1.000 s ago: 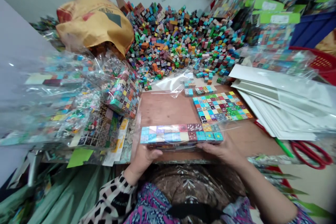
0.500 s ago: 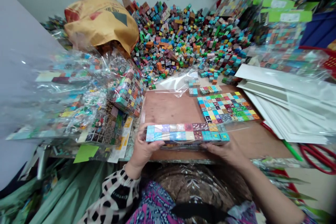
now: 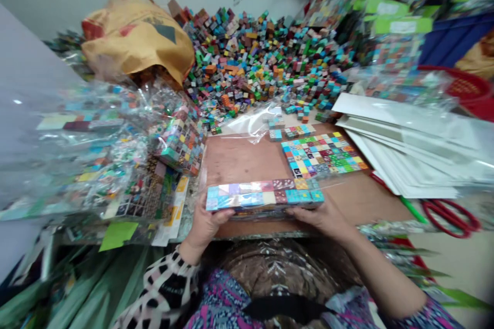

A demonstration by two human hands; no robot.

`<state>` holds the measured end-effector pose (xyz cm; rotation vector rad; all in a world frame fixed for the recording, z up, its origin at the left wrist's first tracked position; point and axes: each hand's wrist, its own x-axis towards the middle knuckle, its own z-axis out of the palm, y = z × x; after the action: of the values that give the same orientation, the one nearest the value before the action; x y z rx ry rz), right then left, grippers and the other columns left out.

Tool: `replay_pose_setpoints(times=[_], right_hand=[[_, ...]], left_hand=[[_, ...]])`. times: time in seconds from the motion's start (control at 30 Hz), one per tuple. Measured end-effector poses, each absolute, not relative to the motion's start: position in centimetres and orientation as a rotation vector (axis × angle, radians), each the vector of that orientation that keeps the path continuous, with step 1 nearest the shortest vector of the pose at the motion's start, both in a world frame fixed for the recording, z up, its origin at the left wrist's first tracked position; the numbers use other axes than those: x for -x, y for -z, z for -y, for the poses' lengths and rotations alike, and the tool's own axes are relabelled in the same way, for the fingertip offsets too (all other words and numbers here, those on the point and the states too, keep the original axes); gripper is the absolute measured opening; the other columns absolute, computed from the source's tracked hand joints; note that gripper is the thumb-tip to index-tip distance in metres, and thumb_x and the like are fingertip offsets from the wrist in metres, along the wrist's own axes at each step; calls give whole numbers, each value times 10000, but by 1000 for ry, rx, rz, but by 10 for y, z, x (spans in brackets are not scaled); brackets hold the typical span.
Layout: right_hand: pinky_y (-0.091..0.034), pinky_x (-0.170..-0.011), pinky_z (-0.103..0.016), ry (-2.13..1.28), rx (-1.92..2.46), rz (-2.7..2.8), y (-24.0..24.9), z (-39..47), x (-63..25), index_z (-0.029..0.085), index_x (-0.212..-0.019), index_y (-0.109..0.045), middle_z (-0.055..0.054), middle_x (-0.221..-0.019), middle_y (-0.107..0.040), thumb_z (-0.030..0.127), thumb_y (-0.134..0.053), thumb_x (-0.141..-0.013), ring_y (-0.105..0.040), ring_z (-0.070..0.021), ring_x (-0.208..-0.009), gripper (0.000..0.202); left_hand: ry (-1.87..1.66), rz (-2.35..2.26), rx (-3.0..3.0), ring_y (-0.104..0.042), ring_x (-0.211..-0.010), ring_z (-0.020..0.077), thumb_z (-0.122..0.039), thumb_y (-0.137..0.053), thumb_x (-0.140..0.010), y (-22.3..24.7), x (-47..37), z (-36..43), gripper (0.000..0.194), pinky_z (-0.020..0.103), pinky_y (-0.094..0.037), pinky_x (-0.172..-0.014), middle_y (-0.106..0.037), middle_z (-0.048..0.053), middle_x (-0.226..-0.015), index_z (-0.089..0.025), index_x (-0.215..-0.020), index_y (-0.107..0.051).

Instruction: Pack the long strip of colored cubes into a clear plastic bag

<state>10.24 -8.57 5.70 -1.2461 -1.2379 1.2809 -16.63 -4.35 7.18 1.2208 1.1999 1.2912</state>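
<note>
Between my two hands is a plastic-wrapped block of small patterned cubes, held level over the front edge of the board. My left hand grips its left end, thumb along the lower front edge. On the right end, my right hand is closed the same way; the fingers of both hands are partly hidden behind the block. Clear film sticks out past the block's right side. Just beyond lies a flat layer of similar cubes, with a short row of cubes behind it.
A heap of loose cubes spreads against the wall beside a yellow sack. Wrapped packs crowd the left. White card sheets, red-handled scissors and a green pen lie right. Clear film rests on the brown board.
The whole view has shifted, so most things appear further left. My hands keep the same grip on the wrapped block, which stays in about the same place over the board.
</note>
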Motion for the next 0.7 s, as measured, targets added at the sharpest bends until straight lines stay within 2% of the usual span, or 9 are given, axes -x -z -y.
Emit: replay_pose_setpoints(times=[0.17,0.3,0.47,0.63,0.7], right_hand=[[-554,-811,-385,-1348,1161,1283,-76,83,-105,225,-1103,-511,-47,-975,-673,328,-779,-668,-654,-223,-868,522],[-550,-788,-332,-1339,1144,1293,-106,81,-112,254,-1180,-453,-47,-1070,-623,283,-797,-619,-627,-220,-941,658],[-525,-775,-310,-1296,1091,1374,-116,80,-116,250,-1042,-553,2,-944,-615,317,-742,-702,-605,-183,-873,394],[-500,-875,-333,-1147,1100,1368,-112,87,-116,282,-1178,-532,-22,-1120,-606,326,-681,-812,-593,-190,-1012,397],[-490,-894,-340,-983,1105,1402,-115,90,-118,297,-1180,-564,-21,-1140,-615,321,-608,-884,-585,-188,-1050,300]], left_hand=[[-1247,-1172,-1195,-633,-725,188,-345,-884,-427,-60,176,36,580,316,-525,-735,-690,26,-798,-155,-913,-630],[-1262,-1173,-1196,-648,-738,207,-409,-882,-419,-52,182,32,605,328,-544,-724,-699,30,-809,-168,-916,-635],[-1292,-1204,-1168,-649,-727,205,-399,-891,-408,-47,184,32,625,332,-555,-715,-699,23,-806,-176,-929,-629],[-1277,-1166,-1144,-645,-725,187,-399,-895,-406,-46,184,34,638,301,-548,-702,-702,22,-819,-182,-943,-627],[-1279,-1174,-1143,-646,-729,185,-406,-894,-417,-46,184,34,633,296,-546,-707,-701,19,-819,-185,-947,-629]])
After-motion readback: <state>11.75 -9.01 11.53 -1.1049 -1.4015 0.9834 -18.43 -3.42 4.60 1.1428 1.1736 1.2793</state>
